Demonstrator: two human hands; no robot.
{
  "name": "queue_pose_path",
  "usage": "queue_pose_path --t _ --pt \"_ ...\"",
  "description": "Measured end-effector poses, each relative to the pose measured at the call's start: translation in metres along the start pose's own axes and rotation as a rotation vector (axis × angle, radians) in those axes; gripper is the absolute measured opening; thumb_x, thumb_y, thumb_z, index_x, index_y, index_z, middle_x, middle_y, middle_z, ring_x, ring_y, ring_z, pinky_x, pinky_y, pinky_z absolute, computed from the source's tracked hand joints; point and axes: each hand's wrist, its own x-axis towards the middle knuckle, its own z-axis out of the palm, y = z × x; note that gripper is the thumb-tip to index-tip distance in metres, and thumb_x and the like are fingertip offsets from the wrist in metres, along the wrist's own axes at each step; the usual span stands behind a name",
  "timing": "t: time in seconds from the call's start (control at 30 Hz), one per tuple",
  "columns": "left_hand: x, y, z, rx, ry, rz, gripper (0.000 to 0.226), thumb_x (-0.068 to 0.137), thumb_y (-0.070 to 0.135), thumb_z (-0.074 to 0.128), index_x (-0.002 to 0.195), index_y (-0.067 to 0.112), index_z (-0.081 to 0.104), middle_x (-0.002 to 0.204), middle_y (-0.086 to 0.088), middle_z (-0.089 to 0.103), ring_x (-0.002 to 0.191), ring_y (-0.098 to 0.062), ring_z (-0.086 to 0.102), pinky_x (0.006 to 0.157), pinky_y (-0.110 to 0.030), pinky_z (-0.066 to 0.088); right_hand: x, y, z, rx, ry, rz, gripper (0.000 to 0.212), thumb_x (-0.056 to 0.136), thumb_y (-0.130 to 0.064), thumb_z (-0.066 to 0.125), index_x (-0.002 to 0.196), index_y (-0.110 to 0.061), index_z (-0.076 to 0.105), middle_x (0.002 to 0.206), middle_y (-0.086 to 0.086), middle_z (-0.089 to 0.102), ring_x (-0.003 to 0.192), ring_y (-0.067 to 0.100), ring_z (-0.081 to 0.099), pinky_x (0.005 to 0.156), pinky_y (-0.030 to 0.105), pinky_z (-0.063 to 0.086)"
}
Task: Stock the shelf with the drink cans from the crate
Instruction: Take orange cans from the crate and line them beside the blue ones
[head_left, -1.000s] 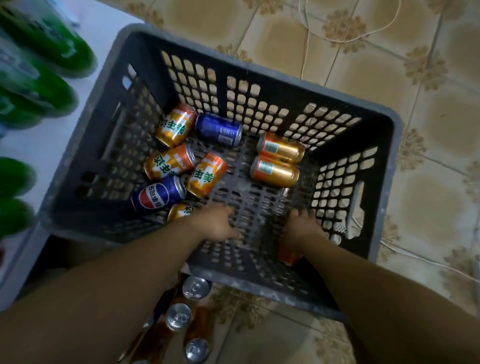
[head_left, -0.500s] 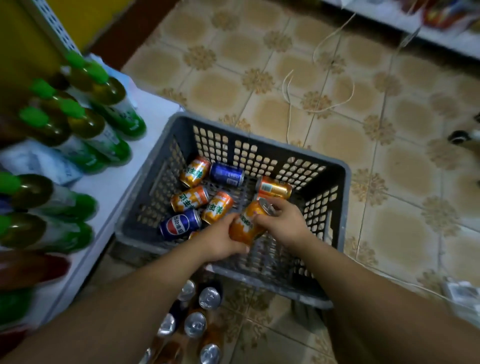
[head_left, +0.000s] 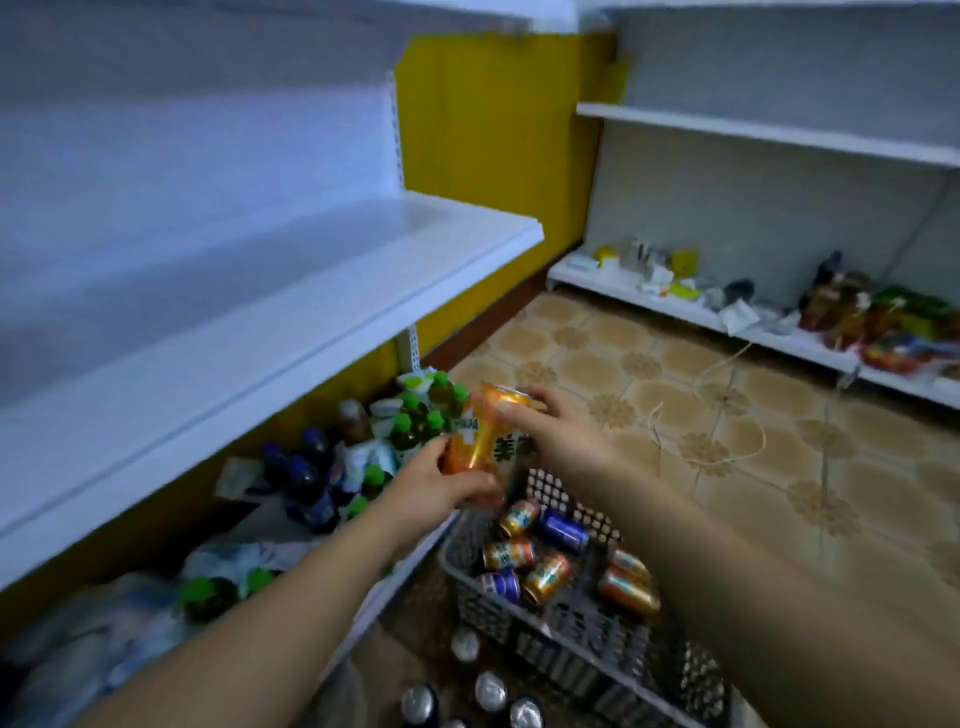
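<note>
Between two bare forearms reaching forward, an orange can (head_left: 475, 441) is held in the air by both hands, upright with a slight tilt. The left hand (head_left: 441, 486) wraps its fingers round the can's lower half from the left. The right hand (head_left: 563, 436) grasps the upper end, with fingers curled over the top and the thumb against the side. The can is blurred. Green lettering shows on its side, and it is not clear whether a second can sits behind it.

The can hangs over the far left corner of a grey plastic crate (head_left: 582, 642), which stands on the tiled floor (head_left: 753, 415) just below the hands. Several loose cans (head_left: 548, 577), orange and blue, lie on their sides on the crate's bottom.

To the left, a white shelf (head_left: 311, 291) juts out, higher than the held can. Beneath it, a lower shelf carries green-capped bottles (head_left: 415, 421) and dark blue-capped bottles (head_left: 301, 467), close beside the left hand. On the floor by the crate's near left side, upright cans (head_left: 491, 691) show their silver tops.

A yellow wall (head_left: 493, 182) stands behind the shelving. A white cord (head_left: 727, 452) lies looped on the floor, well apart from the crate. Along the far right, a second shelf unit (head_left: 779, 135) holds mixed packets and bottles on its lowest board.
</note>
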Motion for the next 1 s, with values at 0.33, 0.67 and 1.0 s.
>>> queue_pose_path --t 0.33,0.67,1.0 --pt "-0.183 0.041 -0.143 -0.236 0.225 0.155 0.041 0.081 0.009 0.067 0.118 0.011 0.050 0.097 -0.008 0.069 0.080 -0.021 0.068 0.065 -0.032 0.056 -0.087 -0.132 0.175 -0.107 -0.293 -0.273 0.059 0.081 -0.027 0.074 0.133 -0.013 0.049 0.111 0.008 0.061 0.086 0.020 0.066 0.067 0.034 0.056" --pt "-0.326 -0.012 -0.281 0.466 0.715 -0.065 0.068 0.084 0.041 0.067 0.143 0.020 0.038 0.139 -0.002 0.049 0.119 -0.016 0.052 0.093 -0.026 0.042 -0.165 -0.160 0.342 -0.259 -0.477 -0.475 0.055 0.084 -0.018 0.071 0.134 -0.014 0.048 0.087 -0.015 0.051 0.078 0.007 0.056 0.070 0.026 0.050" --pt "-0.326 -0.047 -0.334 0.976 0.670 -0.391 0.074 0.089 0.070 0.030 0.151 0.033 0.016 0.161 0.006 0.004 0.148 -0.019 0.002 0.117 -0.053 0.002 -0.144 -0.158 0.402 -0.365 -0.471 -0.556 0.056 0.084 -0.013 0.071 0.134 -0.016 0.047 0.120 0.002 0.054 0.103 0.019 0.054 0.093 0.037 0.046"
